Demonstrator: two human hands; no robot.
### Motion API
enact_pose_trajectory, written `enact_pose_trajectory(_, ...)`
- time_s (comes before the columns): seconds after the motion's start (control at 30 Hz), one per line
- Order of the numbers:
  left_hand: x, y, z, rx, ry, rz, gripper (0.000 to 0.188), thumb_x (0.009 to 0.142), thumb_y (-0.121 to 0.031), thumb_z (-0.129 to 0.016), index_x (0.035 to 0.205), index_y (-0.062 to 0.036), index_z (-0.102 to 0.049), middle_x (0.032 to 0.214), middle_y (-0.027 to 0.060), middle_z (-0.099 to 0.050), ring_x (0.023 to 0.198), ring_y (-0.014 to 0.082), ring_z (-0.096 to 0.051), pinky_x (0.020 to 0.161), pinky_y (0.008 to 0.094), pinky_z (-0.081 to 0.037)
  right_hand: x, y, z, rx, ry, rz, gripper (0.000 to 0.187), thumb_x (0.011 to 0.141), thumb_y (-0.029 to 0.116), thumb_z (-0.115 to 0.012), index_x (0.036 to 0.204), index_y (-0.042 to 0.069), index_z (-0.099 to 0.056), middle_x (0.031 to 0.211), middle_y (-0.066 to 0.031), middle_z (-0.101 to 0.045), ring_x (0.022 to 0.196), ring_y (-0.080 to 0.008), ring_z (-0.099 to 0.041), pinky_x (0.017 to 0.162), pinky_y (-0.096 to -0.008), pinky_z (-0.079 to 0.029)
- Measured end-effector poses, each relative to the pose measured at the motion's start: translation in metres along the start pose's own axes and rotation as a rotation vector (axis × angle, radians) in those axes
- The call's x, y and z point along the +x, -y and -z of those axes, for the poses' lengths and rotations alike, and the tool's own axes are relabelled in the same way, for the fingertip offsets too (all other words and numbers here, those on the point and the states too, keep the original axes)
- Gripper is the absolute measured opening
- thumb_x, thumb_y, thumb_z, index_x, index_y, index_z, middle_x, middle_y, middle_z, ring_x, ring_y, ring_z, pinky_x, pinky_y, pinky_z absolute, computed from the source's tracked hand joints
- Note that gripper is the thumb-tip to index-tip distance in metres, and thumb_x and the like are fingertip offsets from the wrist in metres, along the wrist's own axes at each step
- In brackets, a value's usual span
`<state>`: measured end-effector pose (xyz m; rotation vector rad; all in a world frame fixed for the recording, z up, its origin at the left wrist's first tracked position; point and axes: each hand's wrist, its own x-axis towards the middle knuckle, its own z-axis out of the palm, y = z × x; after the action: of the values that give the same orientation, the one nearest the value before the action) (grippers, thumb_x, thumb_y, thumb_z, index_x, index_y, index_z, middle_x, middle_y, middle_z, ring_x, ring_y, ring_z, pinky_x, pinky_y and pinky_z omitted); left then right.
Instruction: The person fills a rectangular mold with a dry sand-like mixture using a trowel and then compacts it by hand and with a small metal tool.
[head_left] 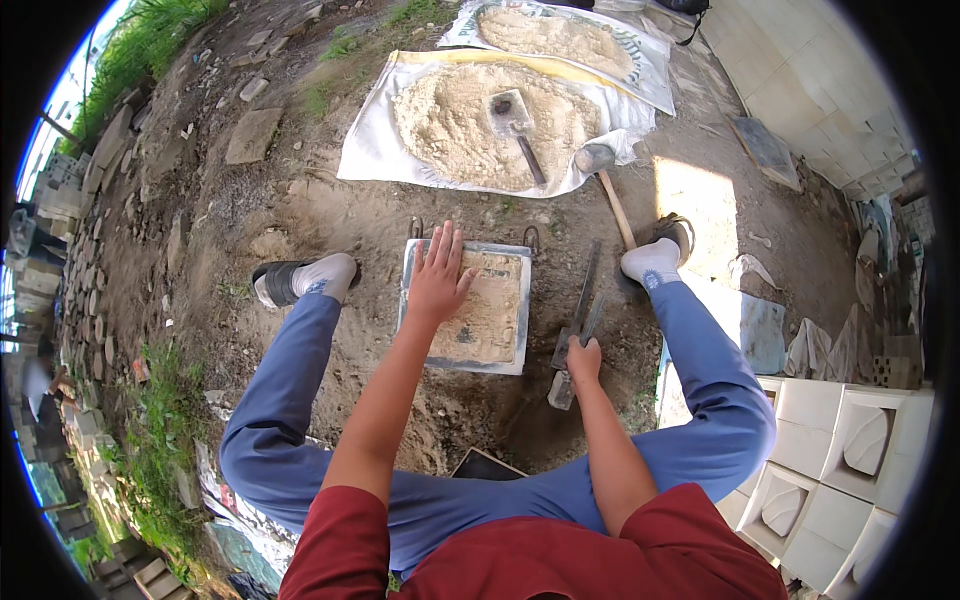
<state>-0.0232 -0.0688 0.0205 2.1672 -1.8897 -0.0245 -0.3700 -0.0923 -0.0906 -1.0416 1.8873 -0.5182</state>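
Note:
Between my feet on the dirt lies a square metal mould frame (521, 330), filled with pale, sandy material (478, 325). My left hand (441, 275) rests flat on its upper left part, fingers stretched out and holding nothing. To the right of the frame, my right hand (584, 361) is closed on a grey metal tool (561, 391) with a blocky end; its exact kind is unclear. Beside that hand, a long narrow metal bar (588, 280) lies on the ground, reaching away from me. Metal loops (531, 240) stand at the frame's far side.
Beyond the frame, white sacks (365, 150) are spread under heaps of pale sand (450, 110), with a trowel (510, 115) on the nearer heap. A mallet (613, 200) lies by my right foot. Pale moulded blocks (810, 450) are stacked at the right, near a wall (800, 80).

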Motion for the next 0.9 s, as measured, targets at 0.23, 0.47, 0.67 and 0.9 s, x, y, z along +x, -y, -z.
enact_pose_trajectory(0.23, -0.007, 0.016, -0.001, -0.054, -0.014, 0.073, 0.077, 0.11, -0.052, -0.036, 0.168, -0.0073, -0.017, 0.176, 0.012, -0.016, 0.163, 0.0307, -0.013, 0.13, 0.0521, -0.008, -0.011, 0.012, 0.005, -0.094, -0.014, 0.08, 0.042, 0.093, 0.033, -0.064, 0.106, -0.007, -0.063, 0.107, -0.0323, -0.069, 0.106, -0.0516, -0.064, 0.09, -0.0536, -0.049)
enact_pose_trajectory(0.47, -0.032, 0.026, -0.002, -0.161, -0.145, 0.184, 0.072, 0.108, -0.044, -0.046, 0.165, -0.0045, -0.026, 0.173, 0.0151, -0.024, 0.161, 0.0354, -0.018, 0.128, 0.0585, -0.011, -0.018, 0.02, 0.007, -0.14, -0.076, 0.114, 0.043, 0.094, 0.033, -0.063, 0.109, -0.008, -0.063, 0.103, -0.0327, -0.069, 0.104, -0.0525, -0.065, 0.09, -0.0542, -0.05)
enact_pose_trajectory(0.67, -0.035, 0.022, 0.005, -0.133, -0.11, 0.096, 0.062, 0.107, -0.04, -0.049, 0.162, -0.0135, -0.04, 0.172, 0.0149, -0.027, 0.16, 0.036, -0.02, 0.127, 0.0606, -0.014, -0.019, 0.021, 0.013, -0.074, -0.349, 0.02, 0.044, 0.095, 0.03, -0.061, 0.114, -0.01, -0.06, 0.105, -0.0341, -0.068, 0.104, -0.0525, -0.066, 0.092, -0.0559, -0.05)
enact_pose_trajectory(0.9, -0.021, 0.011, 0.01, -0.206, -0.176, 0.106, 0.048, 0.108, -0.031, -0.05, 0.151, -0.0131, -0.056, 0.171, 0.0161, -0.031, 0.159, 0.0392, -0.023, 0.127, 0.058, -0.016, -0.024, 0.045, 0.023, -0.238, -0.215, -0.059, 0.055, 0.094, 0.031, -0.064, 0.13, -0.01, -0.056, 0.135, -0.0335, -0.055, 0.126, -0.0481, -0.056, 0.106, -0.0522, -0.046)
